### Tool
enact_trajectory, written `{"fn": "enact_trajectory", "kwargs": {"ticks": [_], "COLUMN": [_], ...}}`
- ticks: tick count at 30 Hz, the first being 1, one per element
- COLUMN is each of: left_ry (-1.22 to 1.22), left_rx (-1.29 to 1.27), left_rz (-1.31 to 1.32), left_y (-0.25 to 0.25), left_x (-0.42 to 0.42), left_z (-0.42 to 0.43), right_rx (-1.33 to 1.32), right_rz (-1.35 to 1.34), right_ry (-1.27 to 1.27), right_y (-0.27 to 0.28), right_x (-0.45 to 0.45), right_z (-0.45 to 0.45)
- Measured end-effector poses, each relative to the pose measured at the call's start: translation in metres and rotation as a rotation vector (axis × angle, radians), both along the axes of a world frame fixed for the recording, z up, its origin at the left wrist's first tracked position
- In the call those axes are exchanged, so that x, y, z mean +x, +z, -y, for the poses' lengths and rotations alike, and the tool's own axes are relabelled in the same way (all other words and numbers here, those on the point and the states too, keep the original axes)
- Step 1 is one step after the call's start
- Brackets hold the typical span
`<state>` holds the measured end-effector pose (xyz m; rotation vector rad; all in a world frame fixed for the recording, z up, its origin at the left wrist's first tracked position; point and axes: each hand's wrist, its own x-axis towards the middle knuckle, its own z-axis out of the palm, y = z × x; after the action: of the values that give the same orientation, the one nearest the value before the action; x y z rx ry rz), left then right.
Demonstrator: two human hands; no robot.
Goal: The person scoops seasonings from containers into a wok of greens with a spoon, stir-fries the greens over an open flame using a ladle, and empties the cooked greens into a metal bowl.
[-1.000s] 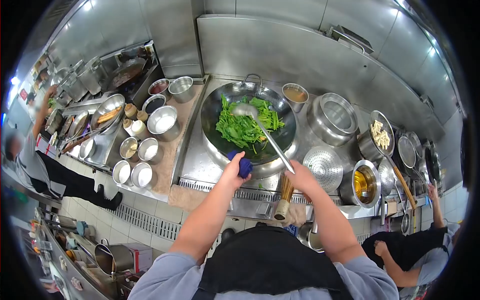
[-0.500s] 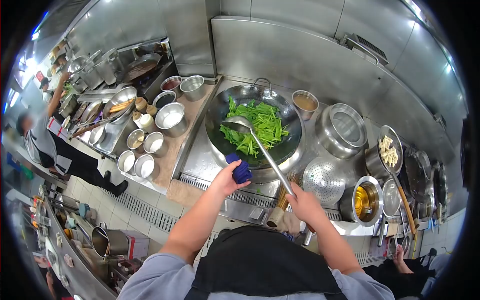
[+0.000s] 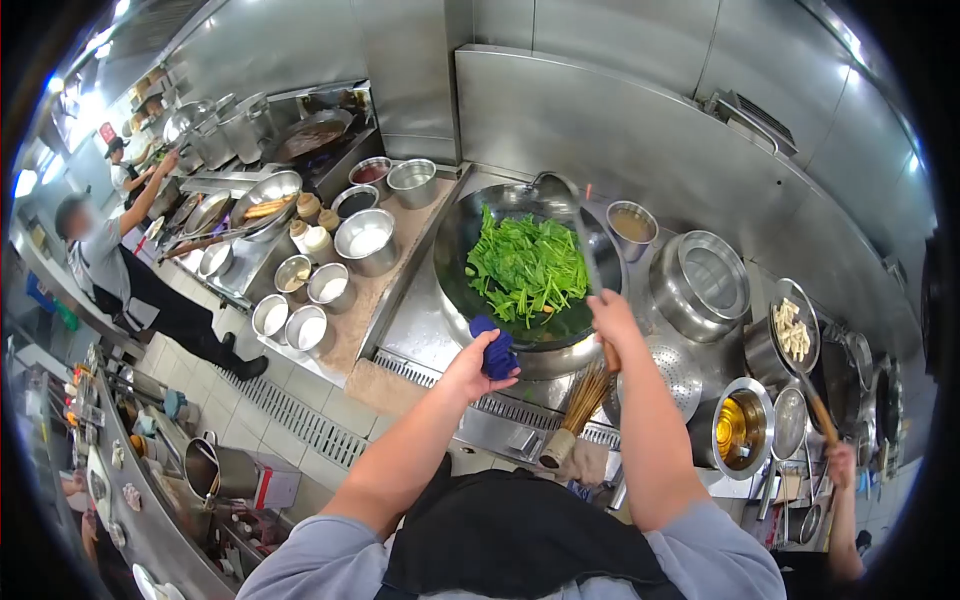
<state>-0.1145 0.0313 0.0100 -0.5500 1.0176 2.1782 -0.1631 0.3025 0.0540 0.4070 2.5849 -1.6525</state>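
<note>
A large dark wok [image 3: 452, 262] sits on the steel range, holding a heap of chopped leafy greens [image 3: 528, 268]. My left hand [image 3: 468, 374] is closed on a folded blue cloth [image 3: 498, 356] at the wok's near rim. The cloth hides the part of the rim under it. My right hand [image 3: 617, 322] grips the handle of a ladle [image 3: 588, 252]. Its bowl is at the wok's far rim, beyond the greens. A bamboo brush [image 3: 585, 402] lies below my right forearm, beside a perforated steel strainer [image 3: 672, 378].
Steel pots [image 3: 365, 240] of seasonings stand on the left counter. At right are a lidded pot [image 3: 672, 285], a pot of yellow oil [image 3: 708, 430], and a strainer of pale pieces [image 3: 790, 335]. A co-worker's hand [image 3: 841, 466] is at that strainer's wooden handle. Another person stands far left.
The ladle has moved from over the greens to the wok's far rim, with my right hand going up and forward. The greens are heaped differently. A co-worker's hand has reached the strainer handle.
</note>
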Motion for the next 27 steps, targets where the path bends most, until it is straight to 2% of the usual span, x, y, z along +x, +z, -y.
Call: {"fn": "enact_trajectory", "kwargs": {"ticks": [2, 4, 5, 7, 9, 12, 14, 16, 18, 19, 20, 21, 22, 24, 25, 27], "left_ry": [-0.016, -0.046, -0.049, -0.032, -0.054, 0.034, 0.074, 0.011, 0.011, 0.034, 0.073, 0.029, -0.014, 0.009, -0.029, -0.121], "left_rx": [0.048, 0.074, 0.096, 0.112, 0.128, -0.044, -0.135, 0.118, 0.094, 0.084, 0.059, 0.068, 0.081, 0.003, -0.062, -0.230], "left_rz": [0.003, 0.007, 0.014, 0.032, 0.059, 0.111, 0.159, 0.178, 0.216, 0.223, 0.256, 0.196, 0.136, 0.028, -0.004, 0.101], "left_y": [-0.007, -0.002, -0.002, -0.012, -0.036, -0.057, -0.015, 0.025, 0.052, 0.059, 0.055, 0.027, 0.002, -0.007, -0.028, -0.052], "left_x": [-0.006, -0.010, -0.011, -0.024, -0.053, -0.058, -0.025, 0.010, 0.020, 0.015, 0.001, -0.013, -0.020, 0.006, 0.018, 0.042], "left_z": [0.002, 0.004, 0.005, 0.000, -0.012, -0.035, -0.021, 0.009, 0.014, 0.012, 0.005, 0.002, 0.002, 0.015, 0.026, 0.044], "right_rx": [0.033, 0.213, 0.218, 0.934, 1.139, 1.167, 1.010, 0.765, 0.803, 0.800, 0.806, 0.811, 0.930, 1.045, 1.102, 1.154], "right_rz": [0.091, 0.233, 0.243, -0.191, 0.011, 0.016, 0.131, 0.237, 0.204, 0.185, 0.236, 0.224, 0.215, 0.304, 0.266, 0.205], "right_ry": [0.159, 0.286, 0.264, 0.317, 0.216, 0.146, 0.088, 0.136, 0.222, 0.177, 0.105, 0.076, -0.009, -0.030, -0.044, -0.063], "right_y": [-0.001, 0.016, 0.010, -0.002, 0.059, 0.103, 0.137, 0.159, 0.147, 0.135, 0.123, 0.105, 0.084, 0.073, 0.066, 0.066], "right_x": [-0.001, 0.026, 0.039, 0.070, 0.113, 0.169, 0.203, 0.226, 0.232, 0.223, 0.209, 0.196, 0.189, 0.174, 0.177, 0.187], "right_z": [0.024, 0.036, 0.027, 0.003, 0.024, 0.036, 0.045, 0.040, 0.027, 0.029, 0.034, 0.036, 0.043, 0.071, 0.076, 0.076]}}
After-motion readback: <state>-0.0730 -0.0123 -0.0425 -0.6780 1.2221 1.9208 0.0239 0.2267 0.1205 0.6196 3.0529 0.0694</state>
